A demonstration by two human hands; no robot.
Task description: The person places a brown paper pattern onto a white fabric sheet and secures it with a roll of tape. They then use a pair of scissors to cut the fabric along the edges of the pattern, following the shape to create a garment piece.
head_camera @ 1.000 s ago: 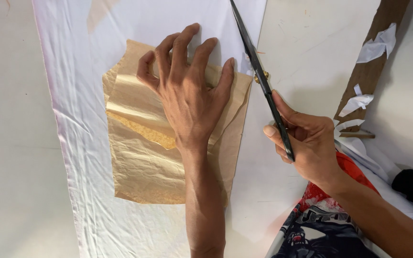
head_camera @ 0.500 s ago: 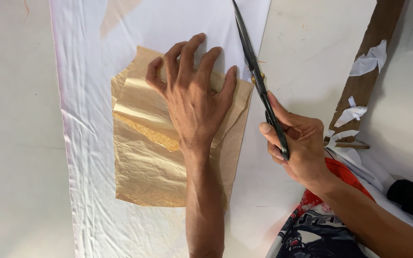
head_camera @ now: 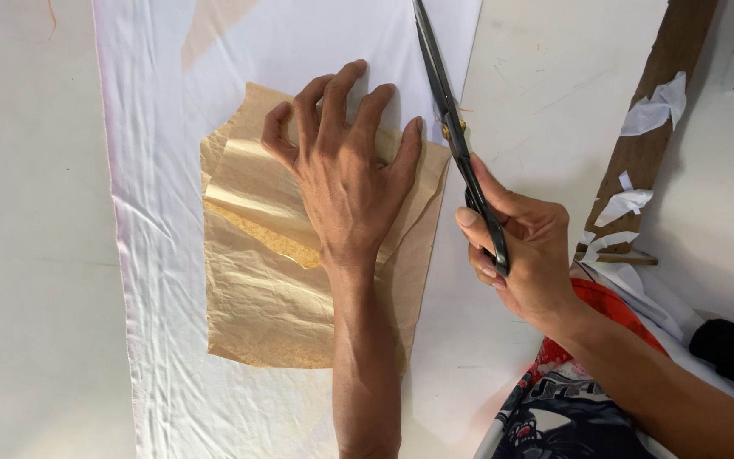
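My left hand (head_camera: 346, 174) lies flat with fingers spread on a crumpled tan paper pattern (head_camera: 269, 297), pressing it onto a strip of white cloth (head_camera: 163, 212). My right hand (head_camera: 524, 251) grips the handles of long black scissors (head_camera: 448, 115). Their blades point away from me along the pattern's right edge, over the white cloth. The blades look nearly closed.
The cloth lies on a white table (head_camera: 27, 255). A brown wooden board (head_camera: 647, 144) with white cloth scraps (head_camera: 656, 106) runs along the right. Red and dark patterned fabric (head_camera: 571, 408) sits at the lower right.
The view has shifted, so cloth, pattern and hands sit further right in frame. The left hand stays pressed on the pattern; the scissors stay by its right edge.
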